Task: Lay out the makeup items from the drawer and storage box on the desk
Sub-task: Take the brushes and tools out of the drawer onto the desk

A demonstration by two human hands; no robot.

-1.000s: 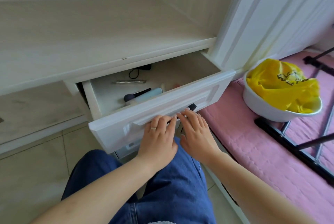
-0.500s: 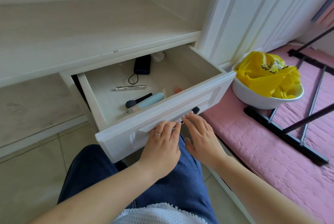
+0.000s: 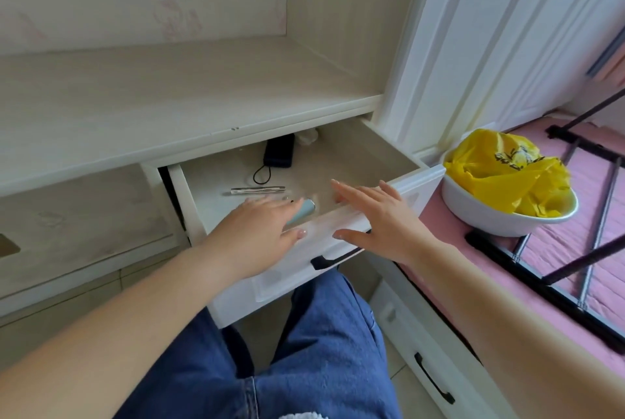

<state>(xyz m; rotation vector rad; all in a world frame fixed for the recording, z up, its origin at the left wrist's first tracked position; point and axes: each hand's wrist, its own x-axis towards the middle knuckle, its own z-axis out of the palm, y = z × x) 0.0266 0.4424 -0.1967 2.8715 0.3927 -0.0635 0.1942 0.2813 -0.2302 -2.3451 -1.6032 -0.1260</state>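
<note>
Makeup items: 0 lie on the pale wood-grain desk top (image 3: pixel 162 97) yet; all that show sit inside the open white drawer (image 3: pixel 411 185).
Drawer: pulled well out under the desk edge, its black bar handle (image 3: pixel 333 258) facing the person's blue denim lap (image 3: pixel 318 361).
Drawer contents: a slim silver pen-like stick (image 3: pixel 257 190) lies mid-floor; a pale blue tube (image 3: pixel 303 211) lies near the front wall, partly hidden; a small black pouch with a cord loop (image 3: pixel 279 154) sits at the back beside something pale, too unclear to name.
Left hand: left hand (image 3: pixel 257 232) reaches over the front wall, fingers straight and close together, tips over the blue tube, gripping nothing.
Right hand: right hand (image 3: pixel 375 215) hovers over the front wall, fingers spread, holding nothing.
Storage box: none can be identified in view.
Progress: judged barely begun; opening is done, every pick-up and placement remains.
Beside: white bowl with a yellow plastic bag (image 3: pixel 507 178) on pink padding (image 3: pixel 558 290).
</note>
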